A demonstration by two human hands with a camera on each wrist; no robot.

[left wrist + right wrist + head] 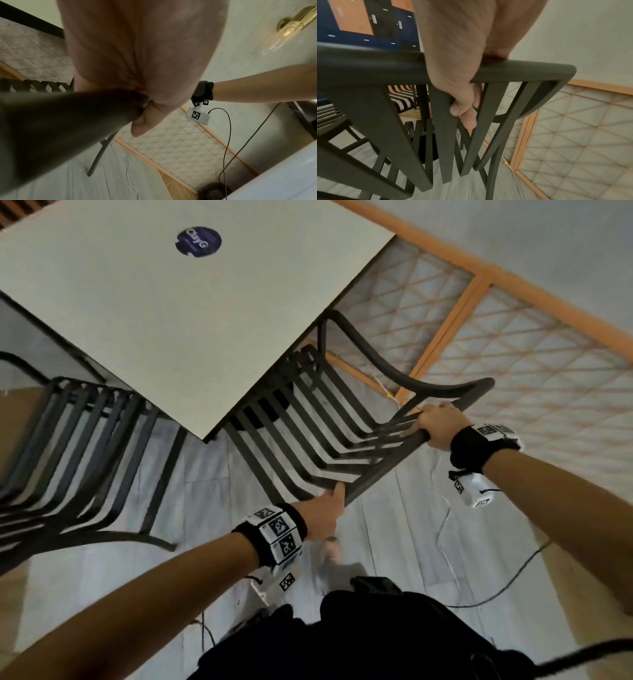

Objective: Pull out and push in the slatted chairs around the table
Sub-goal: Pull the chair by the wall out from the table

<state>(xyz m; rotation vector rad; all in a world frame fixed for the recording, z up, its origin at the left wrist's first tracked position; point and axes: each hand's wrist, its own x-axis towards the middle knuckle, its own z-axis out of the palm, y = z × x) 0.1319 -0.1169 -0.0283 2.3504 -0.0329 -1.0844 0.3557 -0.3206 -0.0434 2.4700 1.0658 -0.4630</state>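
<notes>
A dark slatted chair (308,422) stands at the near right side of the white table (171,320), the front of its seat under the tabletop. Both my hands hold the top rail (376,474) of its backrest. My left hand (325,508) grips the rail's near end; in the left wrist view the palm (145,81) wraps the dark rail (68,121). At the far end my right hand (435,426) grips the rail, and the right wrist view shows its fingers (467,112) curled over the rail (522,71) and down between the slats.
A second slatted chair (68,440) stands at the table's left side, seat under the top. An orange-framed lattice panel (513,337) runs close behind the held chair. Cables (445,542) trail over the pale floor by my feet. Blue and orange lockers (351,20) stand beyond the table.
</notes>
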